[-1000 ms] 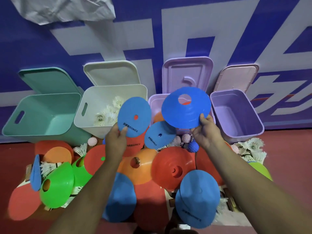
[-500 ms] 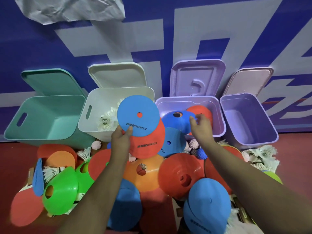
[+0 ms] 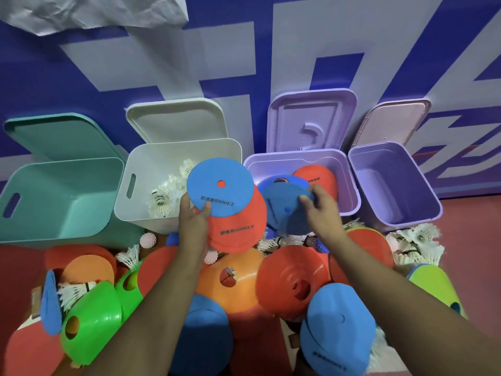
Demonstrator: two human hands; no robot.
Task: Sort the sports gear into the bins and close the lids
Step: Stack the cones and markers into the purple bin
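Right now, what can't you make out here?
Head view only.
Contents of purple bin: partly behind the right hand and second blue disc.
Grip of that right hand: motion-blurred.
Right side of white bin: behind the blue disc in the left hand.
Bottom-left red disc: cut by the frame edge.

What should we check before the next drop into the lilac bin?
1. Left hand grip: ok, holds a blue flat disc stacked on a red flat disc.
2. Right hand grip: ok, fingers hold a second blue disc at the front rim of the lilac bin.
3. Room in bin: ok, only a blue cone and an orange-red disc show inside.
4. Lilac lid clear: ok, leaning open against the wall.
5. Right bin chosen: ok, shuttlecocks sit in the white bin, discs here.
6. Disc past the rim: cannot tell, hand hides its edge.
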